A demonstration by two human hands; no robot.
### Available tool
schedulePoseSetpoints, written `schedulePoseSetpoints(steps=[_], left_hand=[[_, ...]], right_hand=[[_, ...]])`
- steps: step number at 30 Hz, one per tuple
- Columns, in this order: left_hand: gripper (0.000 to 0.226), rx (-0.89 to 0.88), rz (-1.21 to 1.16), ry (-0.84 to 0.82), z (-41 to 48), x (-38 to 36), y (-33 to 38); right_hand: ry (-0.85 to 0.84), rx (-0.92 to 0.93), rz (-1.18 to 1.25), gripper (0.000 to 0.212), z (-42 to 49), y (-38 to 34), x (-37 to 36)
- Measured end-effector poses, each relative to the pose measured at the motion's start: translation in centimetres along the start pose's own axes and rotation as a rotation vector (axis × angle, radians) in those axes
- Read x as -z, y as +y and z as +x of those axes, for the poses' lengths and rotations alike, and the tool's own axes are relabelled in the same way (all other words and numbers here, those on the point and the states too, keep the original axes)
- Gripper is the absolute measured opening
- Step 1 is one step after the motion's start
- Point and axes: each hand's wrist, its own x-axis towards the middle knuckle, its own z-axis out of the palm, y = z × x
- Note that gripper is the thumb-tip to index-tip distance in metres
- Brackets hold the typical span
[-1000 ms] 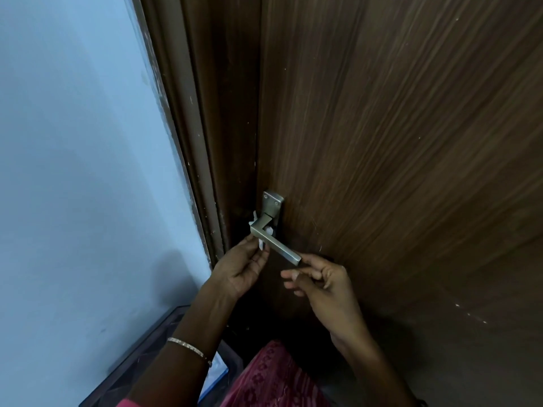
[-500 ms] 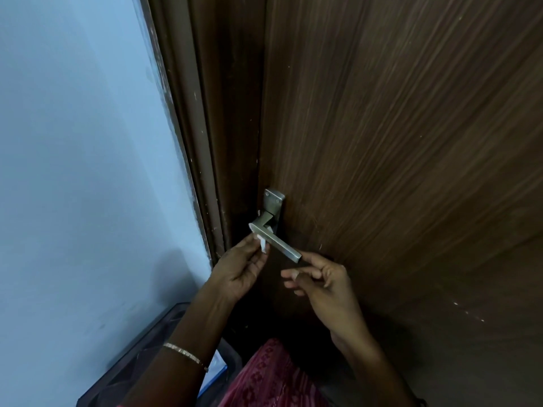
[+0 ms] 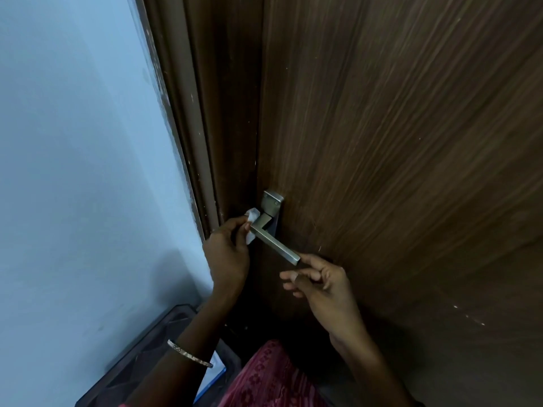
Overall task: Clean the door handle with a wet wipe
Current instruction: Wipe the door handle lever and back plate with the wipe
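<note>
A silver lever door handle [image 3: 274, 243] on a square metal plate [image 3: 272, 204] sits on the dark brown wooden door [image 3: 396, 142]. My left hand [image 3: 227, 257] pinches a small white wet wipe [image 3: 252, 223] and presses it against the bend of the handle near the plate. My right hand [image 3: 320, 282] holds the free tip of the lever between thumb and forefinger, the other fingers loosely spread below it.
The brown door frame [image 3: 199, 127] runs down the left of the door, next to a pale blue wall [image 3: 73, 171]. A dark crate [image 3: 141, 356] with a blue and white item inside stands on the floor at the lower left. Pink patterned cloth [image 3: 264, 380] shows at the bottom.
My left hand has pushed the wipe up and left around the bend of the handle, so more of the wipe shows beside the plate. My right hand still holds the lever tip.
</note>
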Motion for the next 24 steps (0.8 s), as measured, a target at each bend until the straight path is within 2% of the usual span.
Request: schedulePoseSetpoints(steps=[2,10,18,24], left_hand=[[0.025,-0.087,0.060,-0.010,0.2,0.2,0.3],[0.021,-0.201,0.113,-0.066,0.5,2.3,0.5],[0.030,-0.245,0.177,-0.155,1.9,1.1,2.1],[0.025,-0.174,0.127,-0.117,0.6,2.5,1.2]], right_hand=[[0.002,-0.010,0.012,0.033,0.1,0.1,0.0],[0.003,-0.007,0.035,0.034,0.1,0.2,0.0],[0.020,-0.009,0.035,0.033,0.3,0.6,-0.3],[0.018,-0.014,0.037,0.032,0.1,0.6,-0.3]])
